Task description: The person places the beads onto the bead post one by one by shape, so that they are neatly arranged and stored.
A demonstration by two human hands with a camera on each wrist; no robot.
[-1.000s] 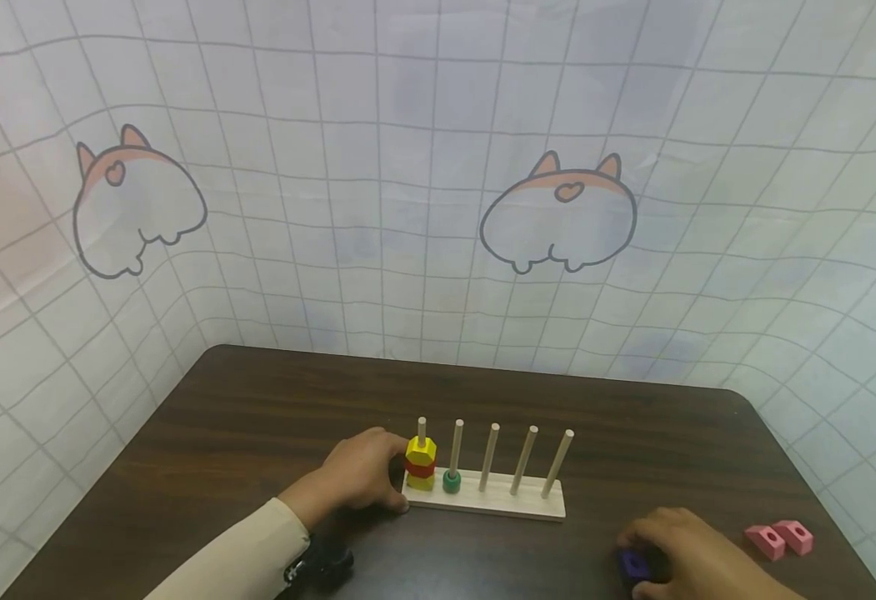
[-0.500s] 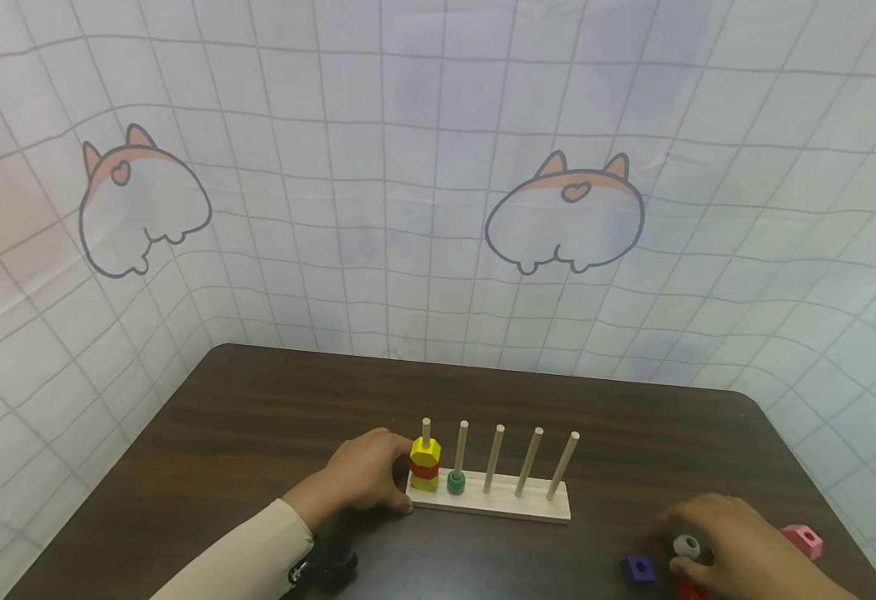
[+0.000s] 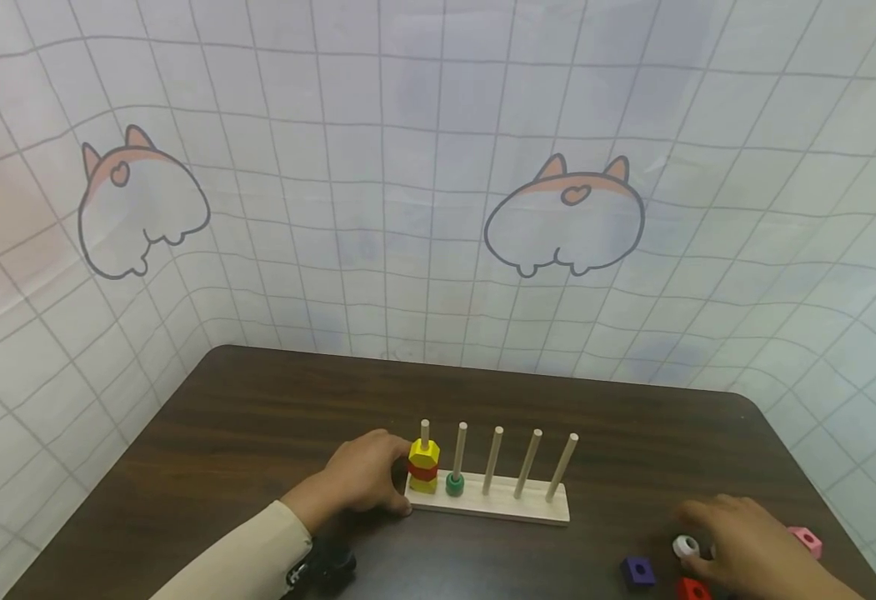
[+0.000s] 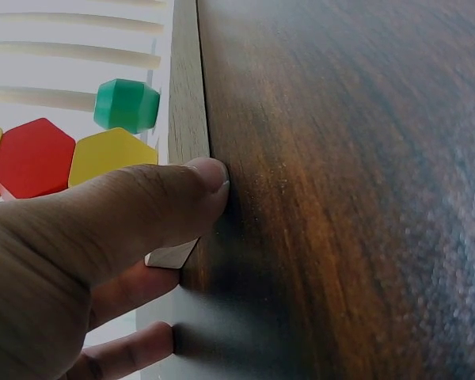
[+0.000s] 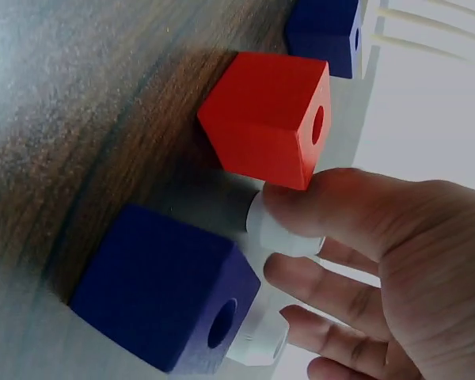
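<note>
A wooden peg stand [image 3: 493,502] with several upright pegs sits mid-table. Its leftmost peg carries yellow and red hexagonal beads [image 3: 423,467]; a green bead [image 3: 455,484] is on the one beside it. My left hand [image 3: 362,475] grips the stand's left end, the thumb [image 4: 186,194] along the front edge of the base. Over at the right, my right hand [image 3: 745,537] pinches a white bead [image 3: 685,547], the thumb [image 5: 317,207] lying across it. A red block [image 5: 269,115] is right by that thumb, and a second white bead [image 5: 257,340] lies near the other fingertips.
A purple block [image 3: 638,572] lies left of the red one, and another purple block [image 5: 162,285] shows in the right wrist view. Beyond my right hand is a pink block [image 3: 805,541]. A black device [image 3: 325,567] is at my left wrist. Patterned cloth [image 3: 407,208] surrounds the dark table.
My right hand has left the purple block, shifted right to the white bead and closed its fingers on it, uncovering the red block. The left hand keeps its grip on the stand.
</note>
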